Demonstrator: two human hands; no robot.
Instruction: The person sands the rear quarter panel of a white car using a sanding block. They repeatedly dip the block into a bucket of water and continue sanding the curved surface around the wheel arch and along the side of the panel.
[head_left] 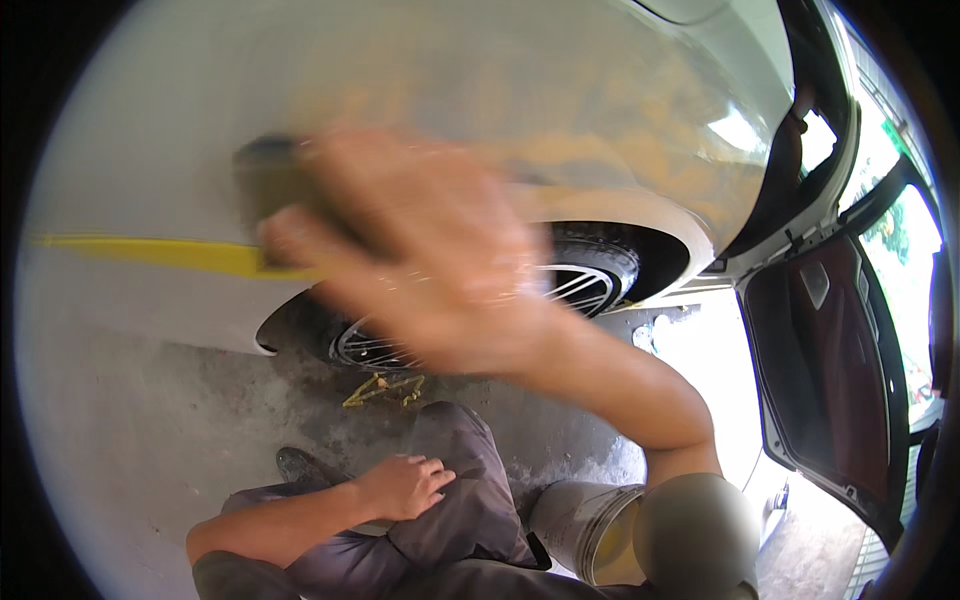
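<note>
My right hand [430, 230] is smeared by motion and reaches across the middle of the view. It grips a dark, blocky pad that looks like a sanding block [268, 180], held against or just over the car's side panel [620, 110]. That panel is dull and patchy, grey with tan areas. My left hand [405, 487] rests on my thigh with the fingers loosely spread and nothing in them. Yellow tape [170, 253] runs along the panel's lower part, left of the block.
Below the panel is a wheel [590, 280] with a spoked rim, partly hidden by my right arm. A crumpled yellow strip [383, 390] lies on the wet concrete floor [200, 410]. A whitish bucket [575, 520] stands beside my leg. An open car door or lid [830, 350] is at the right.
</note>
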